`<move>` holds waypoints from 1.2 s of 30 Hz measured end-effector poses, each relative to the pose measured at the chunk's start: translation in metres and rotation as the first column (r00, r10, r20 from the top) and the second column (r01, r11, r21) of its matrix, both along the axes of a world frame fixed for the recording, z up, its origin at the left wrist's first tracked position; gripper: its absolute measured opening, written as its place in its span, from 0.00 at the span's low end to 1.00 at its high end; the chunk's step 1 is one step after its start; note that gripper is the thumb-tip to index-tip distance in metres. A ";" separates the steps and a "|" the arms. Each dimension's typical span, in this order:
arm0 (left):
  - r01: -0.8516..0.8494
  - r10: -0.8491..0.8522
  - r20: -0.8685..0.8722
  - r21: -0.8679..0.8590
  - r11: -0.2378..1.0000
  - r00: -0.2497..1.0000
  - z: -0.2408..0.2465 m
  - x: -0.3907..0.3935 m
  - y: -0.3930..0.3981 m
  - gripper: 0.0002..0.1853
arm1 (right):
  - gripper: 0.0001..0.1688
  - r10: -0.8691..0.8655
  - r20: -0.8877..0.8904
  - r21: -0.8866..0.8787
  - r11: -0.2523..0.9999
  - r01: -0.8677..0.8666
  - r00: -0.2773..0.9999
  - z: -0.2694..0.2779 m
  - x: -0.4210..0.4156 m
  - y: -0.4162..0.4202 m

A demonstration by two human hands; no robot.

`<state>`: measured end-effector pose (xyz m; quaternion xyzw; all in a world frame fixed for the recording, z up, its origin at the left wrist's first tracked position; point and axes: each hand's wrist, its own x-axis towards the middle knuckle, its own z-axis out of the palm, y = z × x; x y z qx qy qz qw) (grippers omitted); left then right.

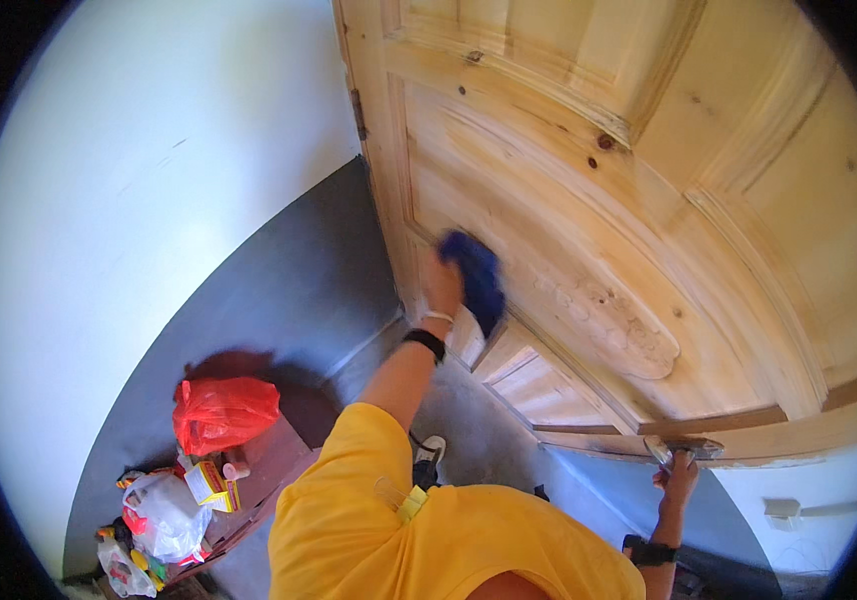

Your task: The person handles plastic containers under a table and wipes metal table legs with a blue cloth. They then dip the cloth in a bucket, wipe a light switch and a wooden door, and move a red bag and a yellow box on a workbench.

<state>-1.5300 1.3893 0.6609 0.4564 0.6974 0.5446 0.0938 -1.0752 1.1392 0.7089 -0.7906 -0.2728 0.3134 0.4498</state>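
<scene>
A pale wooden panelled door [518, 195] with mouldings, dark knots and a carved ornament [608, 322] fills the upper right. My left hand [442, 285], blurred, holds a dark blue cloth [477, 281] against the door's lower panels near the hinge side. At the door's opposite edge, my right hand [676, 476] is closed around a metal door handle [687, 448]. Both wrists wear black bands.
At lower left a reddish-brown low table [278, 457] bears a red plastic bag [224, 412], a white plastic bag [166, 517] and a yellow box [207, 484]. A grey-and-white wall [286, 262] meets the hinge side. An outlet box [781, 512] is at lower right.
</scene>
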 end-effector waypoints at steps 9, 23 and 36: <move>-0.193 0.172 0.107 0.234 0.953 0.979 -0.053 -0.106 0.091 0.20 | 0.18 -0.030 0.021 -0.018 0.999 0.031 0.999 0.003 -0.009 0.001; 0.131 -0.134 -0.019 -0.097 0.987 0.991 -0.084 0.069 -0.022 0.27 | 0.20 -0.019 -0.001 0.012 1.000 0.019 1.000 0.001 -0.005 -0.001; -0.151 0.095 0.325 0.150 0.977 0.941 -0.009 -0.042 0.000 0.17 | 0.20 -0.003 -0.010 -0.059 0.998 0.002 1.000 0.003 0.001 -0.004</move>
